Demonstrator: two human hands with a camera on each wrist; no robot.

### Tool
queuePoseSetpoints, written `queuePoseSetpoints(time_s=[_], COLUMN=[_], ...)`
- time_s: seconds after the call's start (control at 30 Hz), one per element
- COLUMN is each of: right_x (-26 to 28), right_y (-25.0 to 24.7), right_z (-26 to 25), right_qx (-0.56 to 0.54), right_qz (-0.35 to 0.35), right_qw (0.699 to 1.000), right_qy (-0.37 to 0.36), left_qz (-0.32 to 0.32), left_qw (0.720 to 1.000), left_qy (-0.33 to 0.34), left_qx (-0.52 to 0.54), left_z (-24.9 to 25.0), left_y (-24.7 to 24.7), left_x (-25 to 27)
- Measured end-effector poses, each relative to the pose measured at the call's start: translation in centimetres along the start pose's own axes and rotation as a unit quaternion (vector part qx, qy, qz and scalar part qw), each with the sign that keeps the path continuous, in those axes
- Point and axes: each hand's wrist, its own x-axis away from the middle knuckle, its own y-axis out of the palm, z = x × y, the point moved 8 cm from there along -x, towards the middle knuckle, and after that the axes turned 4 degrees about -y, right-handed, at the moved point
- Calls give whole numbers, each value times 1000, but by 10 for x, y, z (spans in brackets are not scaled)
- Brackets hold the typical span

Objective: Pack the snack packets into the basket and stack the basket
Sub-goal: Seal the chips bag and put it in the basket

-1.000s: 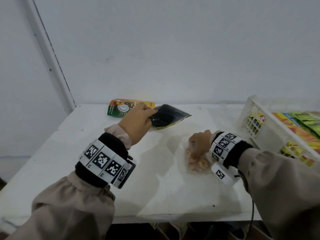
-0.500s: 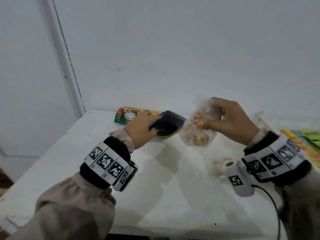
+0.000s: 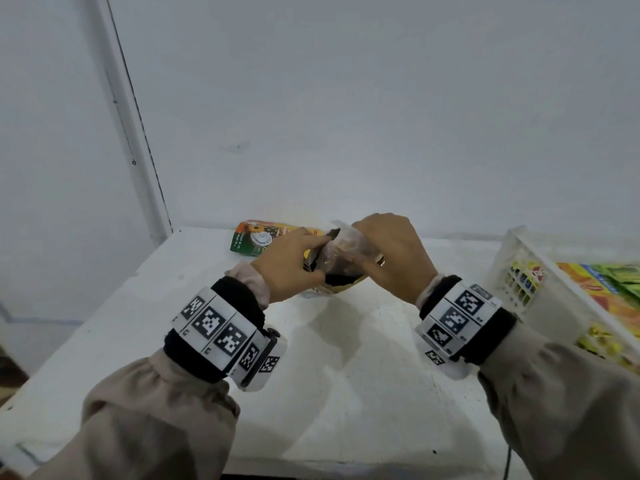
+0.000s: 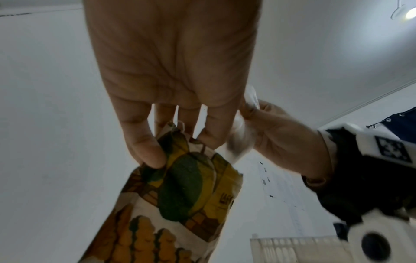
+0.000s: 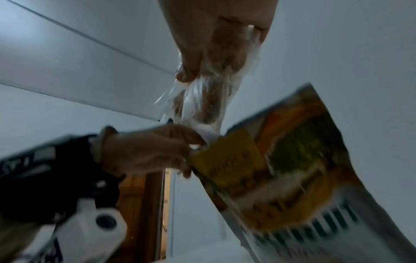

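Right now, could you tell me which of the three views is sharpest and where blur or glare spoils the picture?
Head view: sharpest, soft shadows on the white table. Left wrist view: lamp glare top right; the yellow-and-green printed snack packet readable. Right wrist view: dim, motion-blurred, smearing the clear plastic snack bag.

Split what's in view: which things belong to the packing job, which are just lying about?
Job:
- clear plastic packet of round snacks, gripped by right hand
- yellow printed snack packet with dark back, held by left hand
- green snack packet on the table
- white slotted plastic basket, packets inside

Lying about:
- white table
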Motion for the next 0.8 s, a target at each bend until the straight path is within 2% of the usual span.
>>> queuePoseSetpoints(time_s=[0.07,0.17,0.33,0.4,0.53,0.63,0.7,0.8], right_x=[5,10,18,20,24,29,30,36], right_y=[6,5,14,19,29,29,27,33], right_z=[0,0,-14,-13,-11,-9,-9,-7], right_qx=[-15,-58,0,50,87,68,75,143], right_qz=[-55,-71,-89,-103,-168,-183,-177,-184], right_qw=[998,996,992,988,980,980,980,970], right_qy=[9,24,-89,-105,-67,-40,-44,-76], left_qz=[2,-3,8,3,9,16,18,12], left_qw=[1000,1000,999,999,996,996,996,996], left_qy=[1,-5,-2,13,32,21,19,20], left_qx=[6,25,44,47,79,88,90,87], left_z=[1,1,3,5,9,9,9,11], left_y=[0,2,3,6,3,-1,-2,0], left_x=[2,4,2,1,2,3,3,4])
